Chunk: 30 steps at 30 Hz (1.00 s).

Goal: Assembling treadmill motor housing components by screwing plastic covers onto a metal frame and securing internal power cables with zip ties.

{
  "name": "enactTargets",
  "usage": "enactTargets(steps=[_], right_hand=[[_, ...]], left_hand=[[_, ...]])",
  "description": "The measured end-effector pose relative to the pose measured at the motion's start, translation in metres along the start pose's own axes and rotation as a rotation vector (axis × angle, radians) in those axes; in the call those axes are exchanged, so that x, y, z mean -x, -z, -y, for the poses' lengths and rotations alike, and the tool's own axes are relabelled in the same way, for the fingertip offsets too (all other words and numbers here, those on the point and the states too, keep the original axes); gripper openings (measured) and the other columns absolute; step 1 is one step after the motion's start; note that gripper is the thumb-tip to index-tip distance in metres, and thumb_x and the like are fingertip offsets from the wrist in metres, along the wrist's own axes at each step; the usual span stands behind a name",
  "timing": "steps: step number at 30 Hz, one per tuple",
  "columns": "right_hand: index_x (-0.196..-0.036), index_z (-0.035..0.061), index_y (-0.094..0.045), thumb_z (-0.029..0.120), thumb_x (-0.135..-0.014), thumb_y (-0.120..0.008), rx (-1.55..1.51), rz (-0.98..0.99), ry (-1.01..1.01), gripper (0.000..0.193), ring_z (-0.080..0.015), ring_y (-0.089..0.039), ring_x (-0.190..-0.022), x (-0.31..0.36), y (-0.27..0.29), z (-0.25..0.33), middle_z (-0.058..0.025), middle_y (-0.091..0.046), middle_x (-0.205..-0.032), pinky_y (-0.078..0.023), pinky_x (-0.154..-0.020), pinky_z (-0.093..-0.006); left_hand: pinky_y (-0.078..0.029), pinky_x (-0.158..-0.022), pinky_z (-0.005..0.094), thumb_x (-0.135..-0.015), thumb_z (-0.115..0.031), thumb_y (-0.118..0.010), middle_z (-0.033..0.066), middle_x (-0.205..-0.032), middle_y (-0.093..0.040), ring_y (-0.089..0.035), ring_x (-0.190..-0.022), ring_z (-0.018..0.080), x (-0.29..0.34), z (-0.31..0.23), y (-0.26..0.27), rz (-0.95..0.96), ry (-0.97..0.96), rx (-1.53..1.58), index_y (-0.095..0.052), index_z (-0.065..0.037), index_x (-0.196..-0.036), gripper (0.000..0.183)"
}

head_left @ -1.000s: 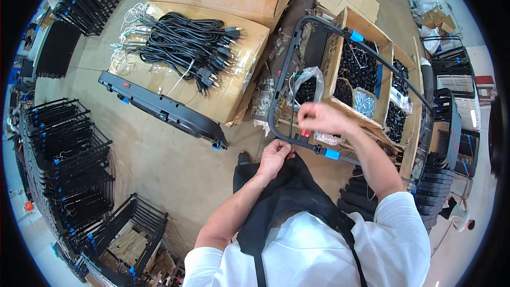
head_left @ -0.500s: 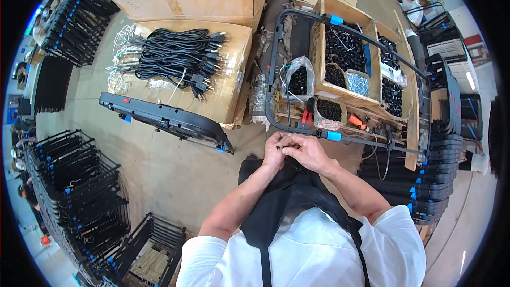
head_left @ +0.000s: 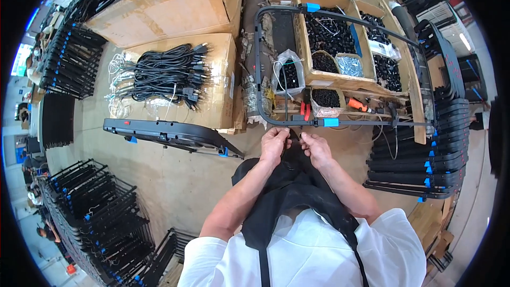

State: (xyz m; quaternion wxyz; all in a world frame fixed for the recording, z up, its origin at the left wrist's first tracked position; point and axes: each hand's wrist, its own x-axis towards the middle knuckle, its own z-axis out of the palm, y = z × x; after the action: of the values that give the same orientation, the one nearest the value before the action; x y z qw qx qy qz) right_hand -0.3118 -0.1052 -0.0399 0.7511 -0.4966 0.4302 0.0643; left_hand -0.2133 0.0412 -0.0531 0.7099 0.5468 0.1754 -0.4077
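My left hand (head_left: 275,145) and my right hand (head_left: 316,149) are side by side in front of my black apron (head_left: 297,202), a small gap between them. Both are closed, thumbs pinched against fingers. At the right fingertips shows a small dark bit, too small to name; what the left fingers pinch is hidden. Just beyond my hands runs the near rail of a black tubular frame (head_left: 372,123) with blue clips (head_left: 330,122). It lies across wooden parts boxes (head_left: 340,81). Red-handled pliers (head_left: 305,110) and a small bag of black screws (head_left: 326,97) are close by.
Bundled black power cords (head_left: 170,74) lie on a cardboard box (head_left: 220,64) at the left. A black panel (head_left: 170,134) stands before it. An orange-handled tool (head_left: 358,105) rests near the boxes. Stacked black frames (head_left: 414,159) rise at the right, more racks (head_left: 95,218) at the left.
My hands, joined before, have come apart, the right one moving slightly right. The view has shifted, so the bench and boxes appear further left.
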Motion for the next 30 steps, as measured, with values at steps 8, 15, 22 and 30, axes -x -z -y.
enactTargets(steps=[8, 15, 22, 30], right_hand=[[-0.106, 0.0108, -0.073, 0.027, -0.103, -0.068, -0.244, 0.179, -0.038, 0.017, -0.0091, -0.059, -0.077, -0.036, -0.031, -0.011, 0.0028, -0.070, -0.091, -0.042, -0.067, -0.0281], [-0.106, 0.0042, -0.077, 0.025, -0.103, -0.064, 0.538, 0.220, 0.267, 0.024, -0.0175, -0.069, -0.086, 0.001, -0.027, 0.035, -0.0033, -0.073, -0.089, -0.053, -0.079, -0.0339], [-0.103, 0.0037, -0.074, 0.015, -0.093, -0.062, 1.410, 0.382, 1.130, 0.020, -0.0322, -0.070, -0.101, 0.019, -0.061, 0.100, -0.0116, -0.072, -0.102, -0.057, -0.087, -0.0419], [-0.100, 0.0068, -0.069, 0.019, -0.088, -0.065, 1.981, 0.742, 1.325, 0.017, -0.0270, -0.068, -0.106, -0.009, -0.085, 0.104, -0.0097, -0.066, -0.102, -0.057, -0.090, -0.0413]], left_hand=[[-0.055, -0.061, 0.0291, -0.100, -0.021, -0.072, 0.0036, -0.086, -0.071, -0.068, -0.071, 0.0143, -0.002, -0.012, 0.007, 0.050, 0.059, -0.029, -0.067, -0.004, -0.109, 0.020], [-0.052, -0.062, 0.0282, -0.104, -0.021, -0.066, 0.0043, -0.083, -0.071, -0.065, -0.068, 0.0133, 0.010, -0.010, 0.012, 0.094, 0.060, -0.162, -0.068, -0.003, -0.103, 0.018], [-0.049, -0.069, 0.0296, -0.107, -0.023, -0.062, 0.0050, -0.086, -0.068, -0.059, -0.074, 0.0122, 0.012, 0.032, 0.033, 0.059, -0.325, -0.444, -0.066, -0.001, -0.105, 0.023], [-0.052, -0.078, 0.0356, -0.106, -0.022, -0.063, 0.0098, -0.087, -0.067, -0.061, -0.081, 0.0175, 0.031, 0.033, 0.040, -0.043, -0.559, -0.475, -0.063, -0.001, -0.108, 0.021]])
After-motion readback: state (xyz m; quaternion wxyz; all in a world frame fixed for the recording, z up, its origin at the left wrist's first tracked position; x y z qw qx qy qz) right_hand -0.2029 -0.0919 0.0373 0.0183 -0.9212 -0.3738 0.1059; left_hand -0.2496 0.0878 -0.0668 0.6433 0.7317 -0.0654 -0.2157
